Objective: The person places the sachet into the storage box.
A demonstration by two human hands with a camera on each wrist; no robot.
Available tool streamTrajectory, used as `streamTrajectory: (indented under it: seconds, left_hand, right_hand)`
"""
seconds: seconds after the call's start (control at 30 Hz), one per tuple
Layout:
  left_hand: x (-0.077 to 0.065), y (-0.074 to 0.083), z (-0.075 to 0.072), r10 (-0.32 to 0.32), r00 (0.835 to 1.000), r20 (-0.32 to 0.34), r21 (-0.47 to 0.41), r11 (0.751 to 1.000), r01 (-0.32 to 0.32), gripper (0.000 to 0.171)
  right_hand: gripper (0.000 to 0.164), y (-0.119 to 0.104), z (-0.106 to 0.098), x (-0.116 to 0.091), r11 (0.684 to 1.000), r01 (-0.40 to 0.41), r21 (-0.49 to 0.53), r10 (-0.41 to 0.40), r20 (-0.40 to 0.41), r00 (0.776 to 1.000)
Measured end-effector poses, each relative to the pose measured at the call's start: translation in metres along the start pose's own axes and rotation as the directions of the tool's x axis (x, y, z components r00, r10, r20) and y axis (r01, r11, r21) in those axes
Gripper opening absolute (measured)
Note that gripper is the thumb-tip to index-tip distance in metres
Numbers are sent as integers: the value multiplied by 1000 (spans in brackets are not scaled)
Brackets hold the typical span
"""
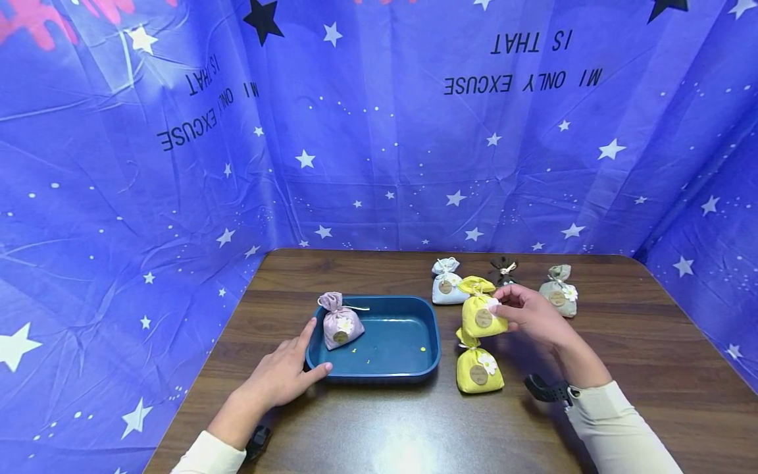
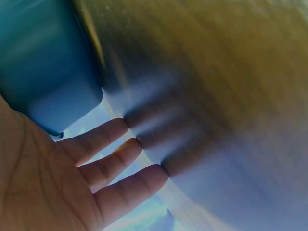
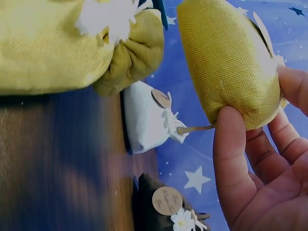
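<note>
My right hand [image 1: 530, 316] pinches a small yellow drawstring sachet [image 1: 482, 317] by its side, thumb on the flower side, as the right wrist view shows [image 3: 231, 62]. Just below it in the head view, a second yellow sachet [image 1: 478, 370] sits on the table. My left hand [image 1: 281, 372] rests against the left end of a blue rectangular tray [image 1: 385, 376], fingers straight and thumb near its front corner. Inside the tray's left end lies a lilac sachet [image 1: 343, 327] with a white flower and a round tag. The left wrist view shows straight fingers [image 2: 130, 192] touching the table.
Behind the held sachet stand a pale blue sachet [image 1: 445, 289] and a black sachet [image 1: 505, 271], with a grey-green sachet [image 1: 559, 296] farther right. Small yellow specks dot the tray floor. A blue star-patterned cloth [image 1: 385, 164] hangs behind and beside the wooden table [image 1: 343, 428].
</note>
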State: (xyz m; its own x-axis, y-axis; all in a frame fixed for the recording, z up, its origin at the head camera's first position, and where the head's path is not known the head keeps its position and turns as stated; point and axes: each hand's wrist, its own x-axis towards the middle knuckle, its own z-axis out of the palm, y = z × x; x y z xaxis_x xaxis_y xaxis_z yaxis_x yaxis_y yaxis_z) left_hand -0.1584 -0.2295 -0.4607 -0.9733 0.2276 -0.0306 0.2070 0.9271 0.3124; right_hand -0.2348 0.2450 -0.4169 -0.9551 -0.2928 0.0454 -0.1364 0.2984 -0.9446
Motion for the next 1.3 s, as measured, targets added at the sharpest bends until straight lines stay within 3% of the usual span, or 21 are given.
streamTrajectory:
  seconds: [0.27, 1.3]
  left_hand:
    - [-1, 0, -1, 6, 1000, -4, 3, 1000, -6, 96]
    - [0, 1, -2, 3, 1000, -9, -4, 1000, -3, 96]
  right_hand:
    - [25, -2, 8, 6, 999, 30, 18, -30, 15, 999]
    - [25, -16, 43, 29, 996, 22, 83, -25, 32, 999]
